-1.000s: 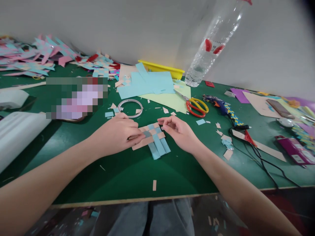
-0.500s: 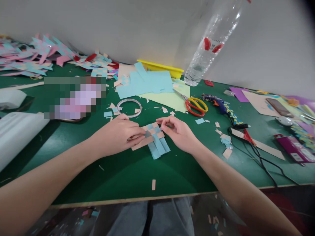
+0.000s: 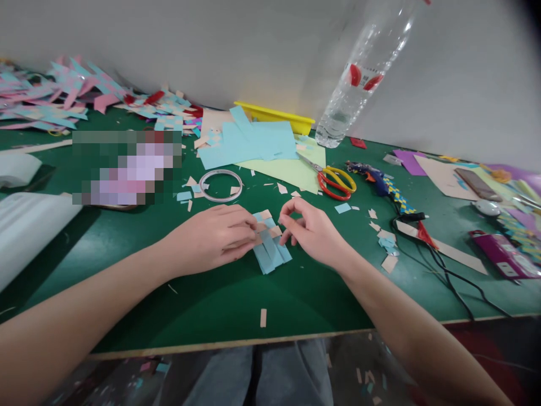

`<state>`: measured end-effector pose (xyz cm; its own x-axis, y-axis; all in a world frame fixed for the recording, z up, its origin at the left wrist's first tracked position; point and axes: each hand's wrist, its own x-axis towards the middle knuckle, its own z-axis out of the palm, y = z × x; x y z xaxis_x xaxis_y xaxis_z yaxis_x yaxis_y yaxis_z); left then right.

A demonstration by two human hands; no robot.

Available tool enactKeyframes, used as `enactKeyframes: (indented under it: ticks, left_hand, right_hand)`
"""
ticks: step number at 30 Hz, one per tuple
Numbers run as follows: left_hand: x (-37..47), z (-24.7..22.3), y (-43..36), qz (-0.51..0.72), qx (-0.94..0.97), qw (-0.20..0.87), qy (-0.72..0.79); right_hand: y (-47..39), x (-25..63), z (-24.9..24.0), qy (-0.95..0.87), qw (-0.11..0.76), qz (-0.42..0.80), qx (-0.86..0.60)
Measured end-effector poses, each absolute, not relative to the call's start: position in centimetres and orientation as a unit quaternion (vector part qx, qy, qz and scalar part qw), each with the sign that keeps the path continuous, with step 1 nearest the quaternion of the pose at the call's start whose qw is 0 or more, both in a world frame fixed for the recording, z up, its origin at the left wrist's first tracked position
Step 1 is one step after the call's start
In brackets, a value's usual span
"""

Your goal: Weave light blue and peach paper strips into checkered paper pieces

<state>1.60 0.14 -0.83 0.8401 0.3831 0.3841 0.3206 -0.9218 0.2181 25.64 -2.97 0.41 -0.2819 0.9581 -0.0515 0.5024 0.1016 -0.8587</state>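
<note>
A woven piece of light blue and peach paper strips (image 3: pixel 273 254) lies on the green table between my hands. Its upper part is a checked weave, and loose blue strip ends spread toward me. My left hand (image 3: pixel 217 234) is closed at its left edge, fingertips pressed together on the weave and covering part of it. At the right edge, my right hand (image 3: pixel 310 228) has thumb and index finger curled together in a pinch. Whatever may be between those fingertips is too small to make out.
Beyond the hands are a tape roll (image 3: pixel 220 186), scissors (image 3: pixel 337 183) and blue paper sheets (image 3: pixel 260 141). A plastic bottle (image 3: pixel 359 79) stands behind. At right lie black cables (image 3: pixel 448 268) and a purple box (image 3: pixel 505 254). Paper scraps dot the table; woven pieces (image 3: pixel 63 93) heap at far left.
My right hand has drawn slightly right, off the weave's top corner. My left hand has shifted a little right, and the peach strip at lower left no longer shows; a blue strip now lies toward me.
</note>
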Motion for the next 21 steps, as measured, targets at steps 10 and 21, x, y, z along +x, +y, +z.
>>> enactKeyframes:
  ticks: [10, 21]
  left_hand:
    - [1.90, -1.10, 0.31, 0.200, 0.963, 0.102, 0.150]
    - [1.62, -1.11, 0.35, 0.153, 0.966, 0.117, 0.175]
  right_hand:
    - [-3.15, 25.34, 0.47, -0.673, 0.272, 0.456, -0.515]
    - [-2.48, 25.33, 0.86, -0.553, 0.318, 0.583, -0.504]
